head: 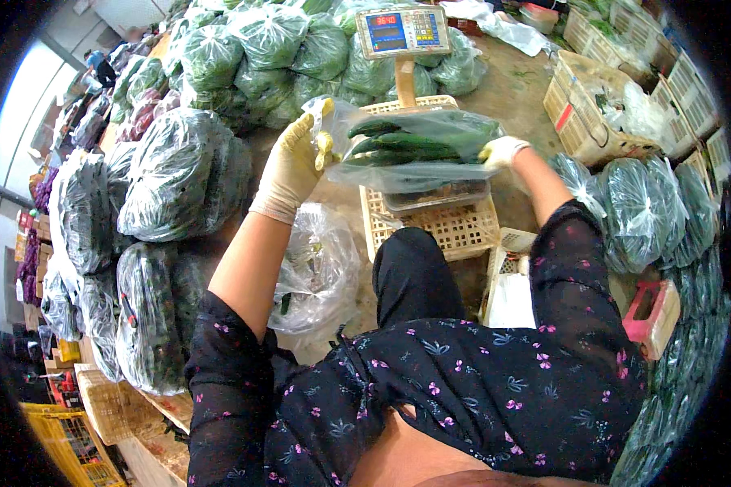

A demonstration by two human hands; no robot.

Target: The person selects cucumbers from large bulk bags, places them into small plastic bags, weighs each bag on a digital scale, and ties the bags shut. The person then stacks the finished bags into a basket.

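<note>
A clear plastic bag (365, 176) with several dark green cucumbers (402, 143) inside lies sideways above a weighing scale. My left hand (298, 152), in a yellowish work glove, grips the bag's open end at the left. At the bag's other end, my gloved right hand (504, 152) holds the plastic, with its fingertips partly hidden. Beneath the bag shows the edge of a dark tray (438, 198). A cream plastic crate (463, 228) stands under it. Behind the bag rises the scale's display head (403, 31) on a post, its red digits lit.
Tied bags of green vegetables (268, 42) are piled ahead, and larger filled bags (170, 176) stack at the left. An open clear bag (317, 268) sits by my knee. Crates (603, 109), more filled bags (639, 207) and a pink-and-cream box (652, 319) line the right.
</note>
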